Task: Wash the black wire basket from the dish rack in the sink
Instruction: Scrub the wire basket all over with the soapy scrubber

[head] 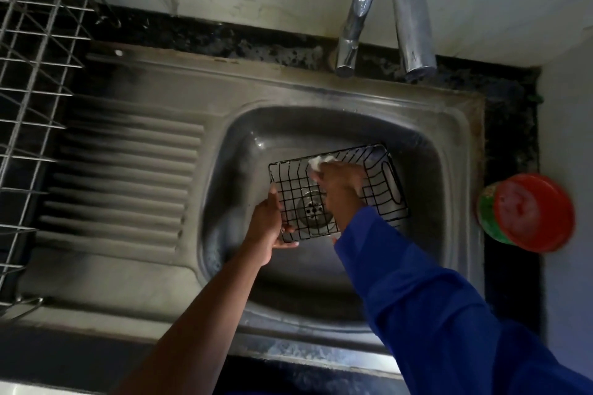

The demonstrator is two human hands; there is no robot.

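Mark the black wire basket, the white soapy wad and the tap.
black wire basket (293,183): head view, floor grid, left half.
white soapy wad (316,162): head view, its exposed upper edge.
tap (348,51): head view, spout just above the outlet.

You have one view only: head camera, wide-angle, looking steeply down into sink (455,151) from close above; faucet (414,9) at top edge, dish rack (35,74) at left edge.

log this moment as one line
stage: scrubbing | left hand: grips black wire basket | right hand: holds white scrubber on basket | place: sink
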